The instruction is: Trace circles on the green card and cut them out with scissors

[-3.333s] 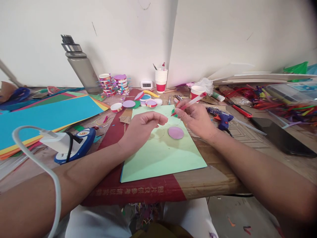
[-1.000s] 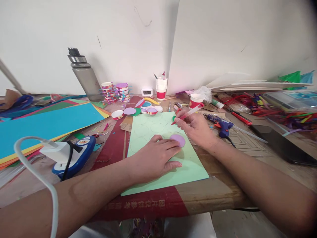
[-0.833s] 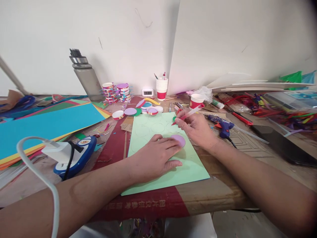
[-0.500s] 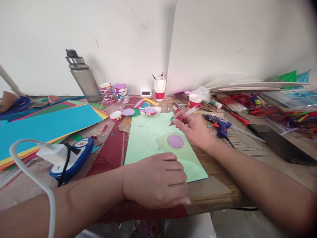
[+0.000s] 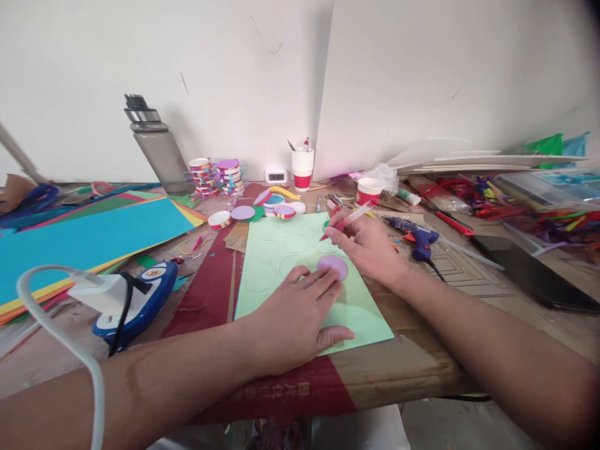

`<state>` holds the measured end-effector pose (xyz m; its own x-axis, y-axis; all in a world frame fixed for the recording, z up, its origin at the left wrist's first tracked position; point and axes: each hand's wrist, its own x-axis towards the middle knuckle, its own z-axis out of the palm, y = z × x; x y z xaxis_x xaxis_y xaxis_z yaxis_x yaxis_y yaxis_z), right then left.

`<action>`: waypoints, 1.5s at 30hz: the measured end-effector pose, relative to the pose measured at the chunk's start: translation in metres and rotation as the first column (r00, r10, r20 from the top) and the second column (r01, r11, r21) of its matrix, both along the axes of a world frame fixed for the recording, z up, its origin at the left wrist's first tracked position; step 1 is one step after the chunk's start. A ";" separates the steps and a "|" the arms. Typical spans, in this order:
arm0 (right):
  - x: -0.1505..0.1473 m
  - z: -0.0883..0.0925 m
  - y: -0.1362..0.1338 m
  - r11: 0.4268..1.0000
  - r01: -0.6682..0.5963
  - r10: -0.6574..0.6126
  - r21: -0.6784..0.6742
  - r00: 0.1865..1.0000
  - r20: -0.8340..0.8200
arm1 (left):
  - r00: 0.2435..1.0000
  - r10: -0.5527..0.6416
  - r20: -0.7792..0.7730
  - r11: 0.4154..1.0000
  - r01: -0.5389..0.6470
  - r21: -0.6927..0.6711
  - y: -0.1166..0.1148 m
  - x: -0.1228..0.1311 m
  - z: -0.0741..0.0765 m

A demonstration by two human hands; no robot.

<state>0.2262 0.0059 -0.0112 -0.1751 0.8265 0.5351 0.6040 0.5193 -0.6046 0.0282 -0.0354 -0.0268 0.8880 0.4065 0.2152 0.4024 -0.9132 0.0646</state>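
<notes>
A light green sheet of paper lies in front of me with several circles drawn on it. On its right side sits a purple paper disc. My left hand is spread flat on the sheet, its fingertips resting on the disc's lower left part and its thumb apart. My right hand holds a red pen with a pale barrel. The pen's tip is just above the disc, close to a drawn circle; whether it touches the paper I cannot tell.
Paper rings and discs lie beyond the sheet, near stacked paper cups and a small clock. A power strip and blue paper are left. A glue gun and black phone are right.
My left hand has opened from a loose curl and stretched forward, its fingertips now on the purple disc. My right hand with the pen has hardly moved.
</notes>
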 end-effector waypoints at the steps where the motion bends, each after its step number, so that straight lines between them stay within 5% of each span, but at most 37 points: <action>1: 0.000 0.000 0.000 1.000 0.001 -0.001 0.001 1.000 0.002 | 1.000 0.004 -0.005 1.000 -0.004 -0.007 -0.001 0.000 0.001; 12: 0.000 0.002 -0.001 1.000 0.007 -0.007 0.008 1.000 0.012 | 0.993 0.027 0.111 0.992 -0.013 -0.125 0.011 -0.004 0.005; 19: -0.001 0.002 0.000 0.999 0.004 -0.004 0.032 1.000 0.019 | 0.947 -0.276 0.165 0.946 0.298 -0.129 0.010 -0.003 0.006; 25: -0.001 0.005 -0.002 1.000 -0.012 0.012 0.025 1.000 0.006 | 0.980 -0.014 0.198 0.963 0.066 -0.261 0.022 -0.003 0.007; 30: -0.001 0.006 -0.003 1.000 -0.016 0.016 0.025 1.000 0.012 | 0.981 -0.055 0.185 0.959 0.103 -0.264 0.021 -0.001 0.011; 36: -0.001 0.006 -0.002 1.000 -0.013 0.013 0.020 1.000 0.016 | 0.988 -0.129 0.089 0.992 0.128 0.019 0.017 -0.005 0.006; 39: -0.001 0.006 -0.002 1.000 0.003 -0.003 0.022 1.000 0.020 | 0.972 -0.025 0.236 0.996 0.003 0.092 0.019 -0.007 0.010; 42: 0.000 0.006 -0.001 0.999 0.029 -0.030 0.032 0.999 0.023 | 0.874 0.208 0.439 0.978 -0.201 -0.063 0.024 -0.006 0.021; 45: 0.001 0.005 0.000 0.998 0.043 -0.044 0.036 0.999 0.015 | 0.813 0.372 0.448 0.923 -0.270 -0.276 0.031 -0.002 0.027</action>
<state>0.2274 0.0060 -0.0061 -0.1479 0.8137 0.5622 0.6356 0.5137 -0.5763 0.0257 -0.0042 0.0005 0.5013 0.7272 0.4689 0.5403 -0.6864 0.4868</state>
